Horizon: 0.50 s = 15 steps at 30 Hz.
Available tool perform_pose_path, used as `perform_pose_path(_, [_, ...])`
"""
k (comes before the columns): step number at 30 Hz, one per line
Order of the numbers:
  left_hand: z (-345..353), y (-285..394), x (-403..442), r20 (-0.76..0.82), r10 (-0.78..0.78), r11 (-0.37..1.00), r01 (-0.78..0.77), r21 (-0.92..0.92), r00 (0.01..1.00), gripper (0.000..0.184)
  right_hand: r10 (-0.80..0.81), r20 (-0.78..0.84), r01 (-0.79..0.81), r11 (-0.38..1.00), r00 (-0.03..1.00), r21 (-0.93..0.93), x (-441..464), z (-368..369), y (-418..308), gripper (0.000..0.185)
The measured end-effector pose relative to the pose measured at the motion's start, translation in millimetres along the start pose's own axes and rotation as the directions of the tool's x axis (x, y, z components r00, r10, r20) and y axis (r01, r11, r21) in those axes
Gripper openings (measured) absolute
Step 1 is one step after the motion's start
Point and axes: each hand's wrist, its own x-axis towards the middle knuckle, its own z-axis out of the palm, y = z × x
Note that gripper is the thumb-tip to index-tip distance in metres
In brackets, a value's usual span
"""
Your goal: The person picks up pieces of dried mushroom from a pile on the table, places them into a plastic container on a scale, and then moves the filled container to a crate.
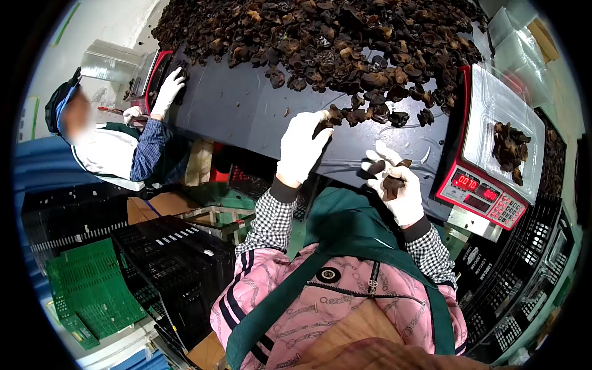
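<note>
Both my hands wear white gloves. My left hand (303, 144) is over the dark table (240, 117), its fingers curled round a dark mushroom piece at the edge of the scattered ones. Several brown mushroom pieces lie in my right hand (396, 185), palm up, fingers bent round them. Beyond both hands spreads a big heap of dark brown mushrooms (296, 37). Right of my right hand stands a red scale (472, 196) with a lit display. On its clear tray (484, 123) sits a small pile of mushrooms (510, 148).
At the left, a co-worker (114, 148) in white gloves reaches to the table near another red scale (151, 83). Black crates (179, 265) and a green crate (95, 290) stand lower left. More black crates (524, 271) stand at the right, clear containers (521, 52) behind the scale.
</note>
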Motion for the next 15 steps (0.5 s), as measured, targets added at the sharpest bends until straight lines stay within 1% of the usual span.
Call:
perform_pose_path(1, [5, -3, -1, 0.034, -0.058, 0.998, 0.058, 0.022, 0.998, 0.036, 0.002, -0.089, -0.001, 1.000, 0.996, 0.013, 0, -3, 3, 0.051])
perform_pose_path(4, [26, -15, -2, 0.043, -0.086, 0.995, 0.088, -0.043, 0.995, 0.033, -0.019, 0.200, -0.012, 0.989, 0.980, 0.150, 8, -30, 8, 0.042])
perform_pose_path(5, [31, -21, -2, 0.019, -0.054, 0.998, 0.055, -0.041, 0.998, 0.027, -0.023, 0.189, -0.002, 0.991, 0.982, 0.130, 9, -38, 10, 0.045])
perform_pose_path(8, [25, -7, -2, 0.000, -0.164, 0.958, 0.160, -0.237, 0.986, 0.022, 0.021, 0.018, -0.020, 0.997, 1.000, -0.075, 3, -20, 2, 0.055])
perform_pose_path(9, [21, 4, -5, 0.054, -0.243, 0.908, 0.247, -0.340, 0.968, 0.019, 0.024, -0.008, -0.025, 0.991, 1.000, -0.135, -4, 3, -4, 0.065])
perform_pose_path(10, [8, 19, -5, 0.141, -0.233, 0.870, 0.271, -0.412, 0.962, 0.023, 0.021, 0.011, -0.019, 0.992, 1.000, -0.123, -5, 13, -4, 0.066])
perform_pose_path(12, [-10, 44, -4, 0.294, -0.018, 0.907, 0.140, -0.398, 0.956, 0.029, 0.019, 0.055, -0.014, 0.995, 0.998, -0.099, -4, 23, -3, 0.068])
perform_pose_path(13, [-18, 54, -3, 0.446, -0.053, 0.858, 0.268, -0.437, 0.894, 0.030, 0.013, 0.118, -0.008, 0.999, 0.993, -0.047, -2, 18, 0, 0.064])
perform_pose_path(14, [-18, 58, 1, 0.416, -0.067, 0.852, 0.269, -0.448, 0.907, 0.031, 0.043, 0.097, -0.039, 0.998, 0.994, -0.046, -1, 16, 1, 0.060])
perform_pose_path(15, [-10, 42, 5, 0.236, 0.038, 0.941, 0.045, -0.336, 0.971, 0.034, 0.070, 0.075, -0.067, 0.997, 0.995, -0.042, -1, 15, 1, 0.057])
